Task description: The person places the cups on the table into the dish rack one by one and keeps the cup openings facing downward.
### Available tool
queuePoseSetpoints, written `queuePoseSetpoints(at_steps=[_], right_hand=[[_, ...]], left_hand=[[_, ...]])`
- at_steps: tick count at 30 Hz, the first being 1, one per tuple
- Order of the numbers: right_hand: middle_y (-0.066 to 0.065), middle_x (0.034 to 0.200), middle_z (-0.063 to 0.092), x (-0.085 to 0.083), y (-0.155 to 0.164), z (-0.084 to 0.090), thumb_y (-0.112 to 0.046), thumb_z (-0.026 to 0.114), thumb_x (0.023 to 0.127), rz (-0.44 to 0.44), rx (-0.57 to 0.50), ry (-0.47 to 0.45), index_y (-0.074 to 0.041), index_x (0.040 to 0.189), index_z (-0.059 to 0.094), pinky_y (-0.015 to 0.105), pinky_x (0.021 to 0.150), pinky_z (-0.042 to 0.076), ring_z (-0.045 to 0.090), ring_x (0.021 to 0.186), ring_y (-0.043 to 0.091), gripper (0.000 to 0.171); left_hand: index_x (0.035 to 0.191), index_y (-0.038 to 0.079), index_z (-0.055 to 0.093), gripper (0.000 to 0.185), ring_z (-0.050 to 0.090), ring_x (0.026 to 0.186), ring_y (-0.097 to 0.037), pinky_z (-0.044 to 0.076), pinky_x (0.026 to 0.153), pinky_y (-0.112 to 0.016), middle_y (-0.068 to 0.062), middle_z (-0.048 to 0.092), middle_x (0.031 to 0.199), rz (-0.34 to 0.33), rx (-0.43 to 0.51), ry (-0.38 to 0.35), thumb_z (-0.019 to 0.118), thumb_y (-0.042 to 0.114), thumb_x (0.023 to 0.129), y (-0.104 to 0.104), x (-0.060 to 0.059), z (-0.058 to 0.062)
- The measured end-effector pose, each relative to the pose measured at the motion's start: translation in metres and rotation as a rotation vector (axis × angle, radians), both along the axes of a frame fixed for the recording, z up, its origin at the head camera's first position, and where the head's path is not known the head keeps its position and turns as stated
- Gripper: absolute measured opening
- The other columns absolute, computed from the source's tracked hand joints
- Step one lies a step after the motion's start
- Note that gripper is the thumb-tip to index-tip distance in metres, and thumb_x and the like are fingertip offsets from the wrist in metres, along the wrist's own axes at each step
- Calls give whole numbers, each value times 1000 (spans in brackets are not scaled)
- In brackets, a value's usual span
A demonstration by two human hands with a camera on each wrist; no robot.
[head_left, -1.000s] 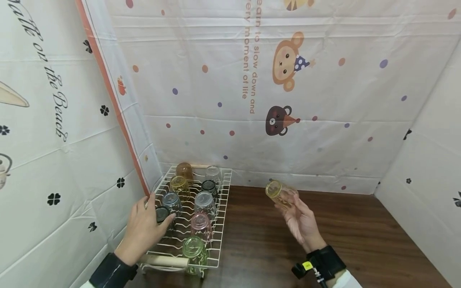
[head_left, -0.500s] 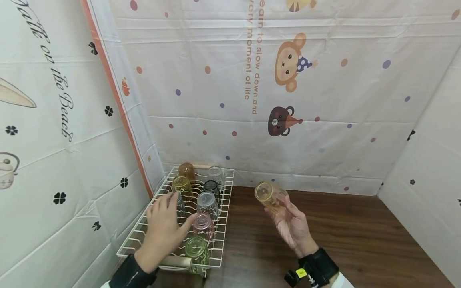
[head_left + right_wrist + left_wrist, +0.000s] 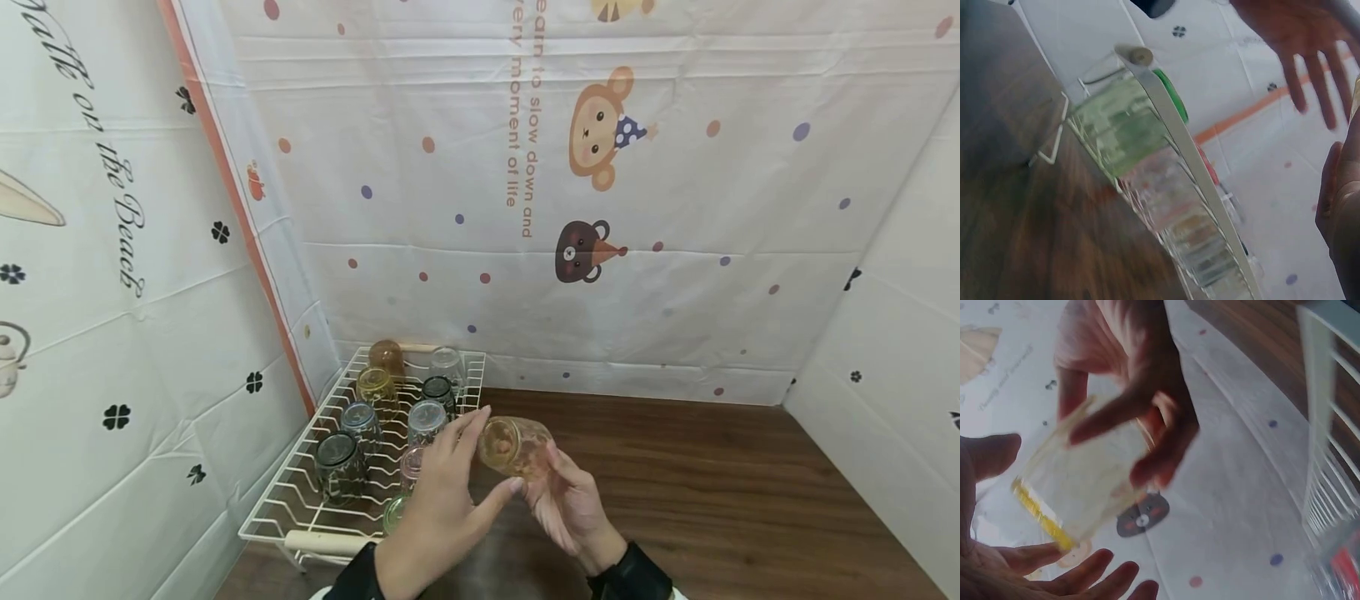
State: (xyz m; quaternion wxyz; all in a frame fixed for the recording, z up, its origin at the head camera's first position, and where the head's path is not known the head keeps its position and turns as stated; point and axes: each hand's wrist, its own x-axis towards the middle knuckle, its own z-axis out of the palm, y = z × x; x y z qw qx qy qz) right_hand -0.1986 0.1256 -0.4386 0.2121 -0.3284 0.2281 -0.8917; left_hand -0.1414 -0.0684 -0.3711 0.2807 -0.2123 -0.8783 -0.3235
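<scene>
My right hand (image 3: 566, 504) grips a clear yellow-tinted drinking glass (image 3: 516, 446), tilted with its base toward the left, above the table right of the rack. In the left wrist view the same glass (image 3: 1088, 481) shows a bright yellow edge, and the right hand's fingers curl round its other end. My left hand (image 3: 442, 508) reaches to that yellow edge with thumb and fingers spread on either side; a gap shows at the thumb, and whether a fingertip touches is unclear. In the right wrist view the left hand (image 3: 1300, 44) has its fingers extended.
On the left stands a white wire rack (image 3: 300, 475) with a pale handle (image 3: 330, 543). Upside-down glasses stand in two rows, among them a dark grey one (image 3: 339, 467), a blue one (image 3: 362, 423) and an amber one (image 3: 386, 358). Printed cloth walls surround the brown wooden table (image 3: 712, 483).
My left hand has left the dark grey glass, which stands in the rack, and moved right toward the yellow-tinted glass. My right hand has brought that glass left and lower.
</scene>
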Motion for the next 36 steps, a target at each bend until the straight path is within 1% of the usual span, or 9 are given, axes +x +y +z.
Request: queuePoseSetpoints(at_steps=[3, 5, 12, 17, 19, 24, 26, 31, 36], right_hand=[[-4, 118, 70, 5, -5, 0, -23, 25, 119, 21, -19, -18, -13, 112, 73, 21, 97, 59, 68, 109, 9, 50], [-6, 115, 69, 7, -7, 0, -22, 25, 119, 34, -23, -29, -14, 109, 74, 21, 97, 58, 68, 105, 7, 51], [-9, 127, 69, 10, -10, -1, -25, 25, 119, 31, 16, -32, -17, 121, 71, 22, 102, 56, 64, 115, 6, 47], [-11, 130, 68, 9, -10, -3, -28, 20, 120, 11, 102, 18, -18, 131, 68, 22, 102, 54, 64, 116, 5, 50], [-10, 136, 68, 8, -10, -4, -28, 19, 120, -14, 155, 60, -18, 140, 64, 24, 104, 54, 64, 120, 5, 50], [-3, 151, 62, 4, -4, -5, -28, 16, 119, -129, 290, 196, -14, 159, 47, 31, 107, 56, 64, 131, 10, 52], [0, 152, 60, 0, 2, -6, -28, 15, 119, -178, 330, 225, -11, 163, 40, 33, 106, 57, 64, 131, 12, 54], [1, 147, 61, -10, 28, -8, -29, 18, 119, -356, 470, 203, -10, 161, 40, 34, 107, 56, 62, 133, 18, 51], [-7, 146, 61, -19, 61, -6, -27, 22, 119, -593, 656, 207, -7, 162, 36, 27, 107, 52, 60, 134, 11, 49]], left_hand=[[160, 15, 47, 84, 63, 133, -28, 56, 105, -51, -10, 62, 144, -30, 44, 9, 88, 31, 89, 8, 1, 0], [159, 13, 47, 81, 66, 130, -25, 58, 103, -46, -10, 63, 142, -40, 65, 25, 87, 28, 90, 11, 1, 0], [158, 13, 51, 79, 70, 123, -21, 60, 96, -41, -8, 65, 138, -34, 120, 64, 89, 24, 88, 13, 3, -1], [156, 13, 54, 80, 70, 120, -19, 61, 96, -40, -6, 67, 135, -16, 130, 70, 91, 25, 86, 11, 3, 0], [154, 13, 56, 79, 71, 120, -18, 61, 96, -40, -5, 67, 134, -9, 135, 77, 91, 26, 85, 10, 2, -1], [151, 13, 58, 76, 71, 119, -20, 61, 96, -41, -7, 69, 133, 39, 136, 112, 91, 27, 84, 1, 1, -3], [151, 13, 59, 76, 72, 108, -19, 61, 88, -37, -8, 69, 133, 74, 136, 113, 91, 28, 84, -5, 1, -3], [151, 11, 60, 77, 71, 101, -20, 62, 86, -42, -9, 70, 130, 160, 164, 84, 92, 27, 83, -28, 0, 0], [151, 9, 61, 78, 68, 115, -33, 55, 98, -54, -14, 69, 127, 240, 203, 96, 93, 20, 81, -59, -2, 3]])
